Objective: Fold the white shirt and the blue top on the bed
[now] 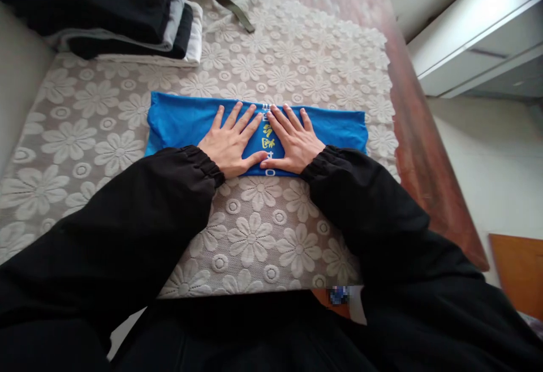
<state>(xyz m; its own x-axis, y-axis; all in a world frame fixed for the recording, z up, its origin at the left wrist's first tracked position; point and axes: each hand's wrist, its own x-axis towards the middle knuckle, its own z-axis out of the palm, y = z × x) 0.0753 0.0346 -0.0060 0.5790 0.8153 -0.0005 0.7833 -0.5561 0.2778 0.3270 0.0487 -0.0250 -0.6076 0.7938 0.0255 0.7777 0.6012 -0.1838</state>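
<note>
A blue cloth garment (178, 120), folded into a long flat strip, lies crosswise on the table. White and yellow printed characters run down its middle. My left hand (231, 140) rests flat on the strip just left of the print, fingers spread. On the other side of the print, my right hand (297, 141) presses flat too, with its fingers apart. The two thumbs nearly meet over the lower part of the print. Neither hand grips the cloth. Whether the piece is a T-shirt cannot be made out in its folded state.
A stack of folded black, grey and white clothes (127, 21) stands at the back left. Near it lies a dark green strap (229, 7). A lace tablecloth (254, 236) with flower patterns covers the wooden table (424, 163), whose right edge shows. A white cabinet (475, 33) stands beyond.
</note>
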